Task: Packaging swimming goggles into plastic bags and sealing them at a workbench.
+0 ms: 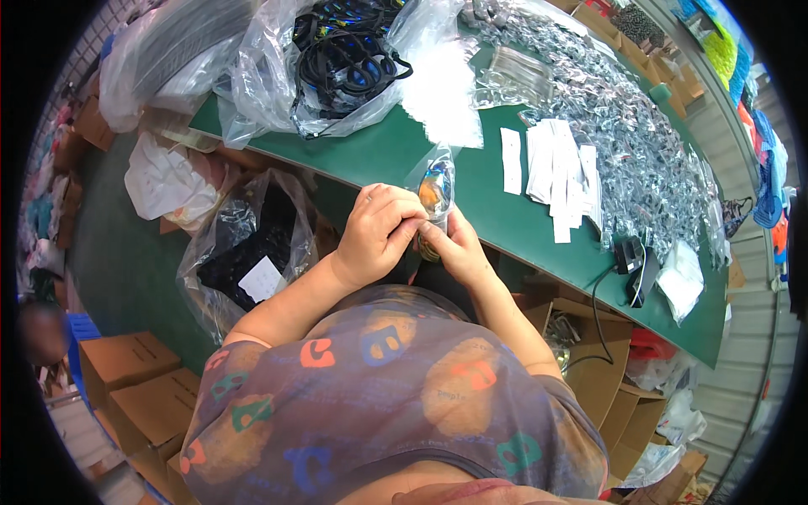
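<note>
A small clear plastic bag (438, 172) stands upright between my hands at the table's near edge. Inside it is something shiny with orange and blue reflections, which looks like a pair of swim goggles (433, 195). My left hand (380, 231) pinches the bag's lower end, thumb and fingertips pressed together. My right hand (459, 251) grips the same end from the other side, its thumb meeting the left fingertips. The lower part of the bag is hidden behind the fingers.
On the green table (488, 198) lie a large bag of black goggles (349, 71), clear empty bags (442, 93), white paper strips (555, 172) and a wide heap of small filled bags (631, 126). A black adapter (629, 255) sits near the edge. Cardboard boxes (143, 379) stand left.
</note>
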`<state>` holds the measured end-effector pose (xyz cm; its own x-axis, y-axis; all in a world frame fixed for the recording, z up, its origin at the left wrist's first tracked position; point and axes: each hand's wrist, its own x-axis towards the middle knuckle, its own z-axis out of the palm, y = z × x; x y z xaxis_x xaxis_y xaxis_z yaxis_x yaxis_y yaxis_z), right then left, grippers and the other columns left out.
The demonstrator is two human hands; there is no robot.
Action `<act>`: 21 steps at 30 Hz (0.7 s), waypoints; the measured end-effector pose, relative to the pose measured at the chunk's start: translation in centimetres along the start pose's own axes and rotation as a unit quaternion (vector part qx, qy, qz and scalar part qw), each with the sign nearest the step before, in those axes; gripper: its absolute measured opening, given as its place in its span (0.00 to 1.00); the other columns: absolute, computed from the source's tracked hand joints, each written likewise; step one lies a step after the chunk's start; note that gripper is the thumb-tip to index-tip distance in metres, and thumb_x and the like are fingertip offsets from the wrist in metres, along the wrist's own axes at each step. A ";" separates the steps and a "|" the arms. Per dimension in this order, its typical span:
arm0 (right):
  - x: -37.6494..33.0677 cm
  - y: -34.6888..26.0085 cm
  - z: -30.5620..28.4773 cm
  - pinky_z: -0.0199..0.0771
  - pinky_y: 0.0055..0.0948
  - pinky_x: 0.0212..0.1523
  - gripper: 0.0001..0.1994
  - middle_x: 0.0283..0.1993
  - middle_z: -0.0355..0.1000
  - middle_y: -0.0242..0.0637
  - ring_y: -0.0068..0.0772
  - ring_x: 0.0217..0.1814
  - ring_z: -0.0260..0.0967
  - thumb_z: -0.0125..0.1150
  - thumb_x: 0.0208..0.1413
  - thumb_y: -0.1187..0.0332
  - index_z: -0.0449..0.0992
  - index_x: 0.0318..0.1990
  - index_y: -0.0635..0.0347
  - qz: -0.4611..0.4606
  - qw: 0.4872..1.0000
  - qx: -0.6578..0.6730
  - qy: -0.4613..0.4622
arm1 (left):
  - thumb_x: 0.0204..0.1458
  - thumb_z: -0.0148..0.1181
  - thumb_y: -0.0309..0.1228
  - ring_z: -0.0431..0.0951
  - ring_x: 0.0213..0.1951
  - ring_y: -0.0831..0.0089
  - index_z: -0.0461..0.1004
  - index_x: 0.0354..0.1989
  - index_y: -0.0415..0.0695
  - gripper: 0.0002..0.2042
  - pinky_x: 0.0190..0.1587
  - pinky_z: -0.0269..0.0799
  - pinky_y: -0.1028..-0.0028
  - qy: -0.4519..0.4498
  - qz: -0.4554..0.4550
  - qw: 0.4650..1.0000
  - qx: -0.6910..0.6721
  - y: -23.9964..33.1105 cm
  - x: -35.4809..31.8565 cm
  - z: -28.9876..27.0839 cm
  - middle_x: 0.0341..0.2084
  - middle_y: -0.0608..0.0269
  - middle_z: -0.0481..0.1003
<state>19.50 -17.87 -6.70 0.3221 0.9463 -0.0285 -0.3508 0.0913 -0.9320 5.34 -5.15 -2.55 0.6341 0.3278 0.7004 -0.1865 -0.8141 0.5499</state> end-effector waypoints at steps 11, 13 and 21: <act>-0.9 -1.8 -0.3 0.77 0.31 0.41 0.22 0.45 0.75 0.36 0.30 0.40 0.76 0.66 0.61 0.64 0.70 0.59 0.61 0.100 0.989 0.054 -0.091 | 0.56 0.71 0.38 0.76 0.53 0.71 0.66 0.66 0.40 0.32 0.53 0.73 0.69 -0.096 -0.344 0.754 -0.551 -1.7 -0.6 0.2 0.53 0.59 0.75; -0.7 -0.6 -0.1 0.78 0.33 0.41 0.21 0.45 0.75 0.36 0.31 0.41 0.76 0.66 0.61 0.62 0.71 0.58 0.61 0.144 0.985 0.024 -0.093 | 0.58 0.68 0.38 0.77 0.51 0.72 0.72 0.59 0.41 0.24 0.54 0.74 0.69 -0.097 -0.349 0.786 -0.501 -2.8 0.2 1.1 0.51 0.59 0.78; -2.8 -1.6 0.4 0.76 0.30 0.56 0.32 0.61 0.71 0.42 0.34 0.55 0.76 0.61 0.64 0.78 0.55 0.74 0.66 0.064 0.997 0.003 0.033 | 0.64 0.61 0.46 0.83 0.44 0.68 0.75 0.48 0.44 0.17 0.50 0.79 0.65 0.029 -0.463 0.648 -0.604 -4.6 2.3 1.5 0.38 0.60 0.81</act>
<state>18.77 -20.52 -5.01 0.3309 0.9279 -0.1718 -0.3989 -0.0274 -0.9166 8.78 -1.38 -4.20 0.8706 0.4546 -0.1879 -0.2205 0.7021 0.6771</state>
